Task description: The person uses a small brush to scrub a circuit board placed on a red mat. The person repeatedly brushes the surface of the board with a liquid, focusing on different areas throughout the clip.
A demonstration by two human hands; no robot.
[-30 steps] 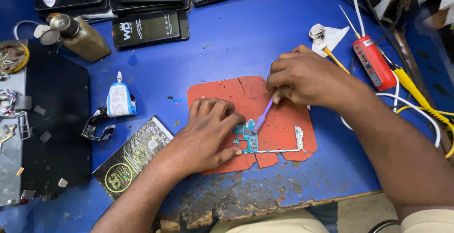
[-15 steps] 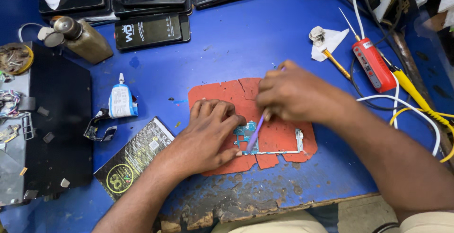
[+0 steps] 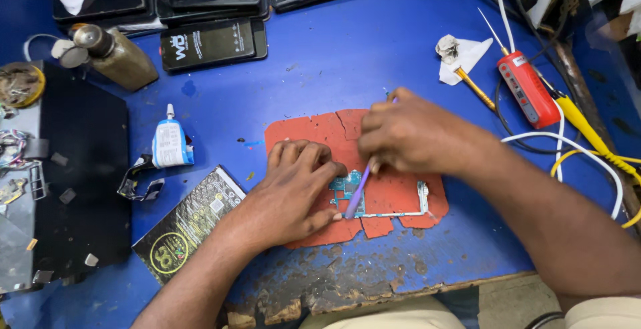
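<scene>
A small teal circuit board [image 3: 347,185] with a thin white frame [image 3: 422,199] lies on a cracked red mat [image 3: 314,129] on the blue table. My left hand [image 3: 290,192] presses down on the board's left end, fingers curled over it. My right hand [image 3: 417,135] is closed around a thin purple tool [image 3: 358,189], whose tip touches the board's lower edge beside my left thumb. Part of the board is hidden under my left fingers.
A red handheld tool [image 3: 527,89] with white and yellow cables lies at the right. A small white-and-blue glue bottle [image 3: 170,143], a brown bottle [image 3: 120,59], a printed black packet [image 3: 190,219] and several dark phones [image 3: 210,42] sit left and behind. The table's front edge [image 3: 374,289] is worn.
My right hand has moved left and down, swinging the purple tool from the board's upper right toward its lower edge. My left hand has stayed on the board.
</scene>
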